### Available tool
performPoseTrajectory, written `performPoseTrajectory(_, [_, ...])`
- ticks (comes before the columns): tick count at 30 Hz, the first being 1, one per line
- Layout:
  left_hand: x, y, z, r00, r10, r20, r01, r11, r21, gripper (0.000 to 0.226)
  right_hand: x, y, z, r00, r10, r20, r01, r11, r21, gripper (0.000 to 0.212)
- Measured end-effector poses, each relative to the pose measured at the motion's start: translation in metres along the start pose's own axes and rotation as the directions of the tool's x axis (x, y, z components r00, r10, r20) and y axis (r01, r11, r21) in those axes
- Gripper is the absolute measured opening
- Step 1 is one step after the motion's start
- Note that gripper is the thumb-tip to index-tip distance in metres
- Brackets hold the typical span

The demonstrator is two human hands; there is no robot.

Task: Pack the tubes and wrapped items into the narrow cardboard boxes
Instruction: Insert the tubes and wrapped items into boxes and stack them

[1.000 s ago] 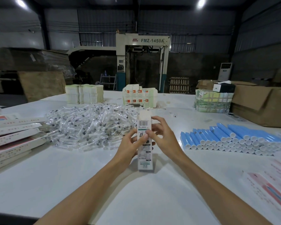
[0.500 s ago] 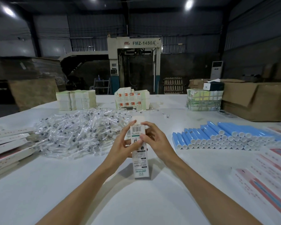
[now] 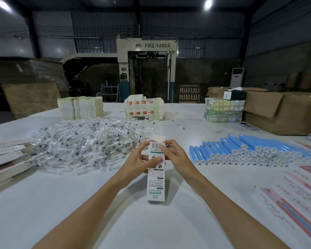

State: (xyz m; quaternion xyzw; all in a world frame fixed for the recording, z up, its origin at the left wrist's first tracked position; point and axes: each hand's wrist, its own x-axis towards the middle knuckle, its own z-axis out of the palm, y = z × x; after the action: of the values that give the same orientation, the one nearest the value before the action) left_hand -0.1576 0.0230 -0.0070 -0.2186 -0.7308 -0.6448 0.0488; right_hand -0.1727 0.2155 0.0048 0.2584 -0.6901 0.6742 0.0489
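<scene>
Cartons [image 3: 5,159], folded flat, lie in a stack at your far left on the white table [image 3: 61,203], I think so that a fresh one is easy to take. Beside them spreads the loose heap of wrapped items [image 3: 83,146], near your left hand. In the middle you hold one narrow box [image 3: 155,182] upright, its lower end seemingly on the table for support. Your left hand [image 3: 142,162] grips its body, thumb across the printed front. Your right hand [image 3: 176,157] pinches the upper end by the barcode, where the top flap [image 3: 158,138] stands open. Whether something is already inside, I cannot tell. To the right, the blue tubes [image 3: 250,151] lie in neat rows, caps toward you, ready for picking. More flat cartons [image 3: 294,203] lie at your far right.
</scene>
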Motion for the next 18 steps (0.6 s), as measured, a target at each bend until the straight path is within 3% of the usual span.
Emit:
performPoseTrajectory(4, [-0.003, 0.002, 0.001, 1.0, -0.004, 0.012, 0.004, 1.0, -0.021, 0.058, 0.005, -0.004, -0.003, 0.992, 0.007, -0.123, -0.004, 1.0, 0.031, 0.02])
performPoseTrajectory(10, [-0.009, 0.013, 0.0, 0.996, -0.02, 0.091, 0.02, 1.0, 0.009, 0.058, 0.011, -0.006, -0.019, 0.998, 0.034, -0.061, -0.034, 0.999, 0.004, 0.006])
performPoseTrajectory(18, [-0.016, 0.02, 0.005, 0.996, 0.003, 0.092, 0.002, 0.998, -0.056, 0.063, 0.005, -0.015, -0.022, 0.987, -0.129, -0.092, 0.117, 0.986, -0.122, 0.007])
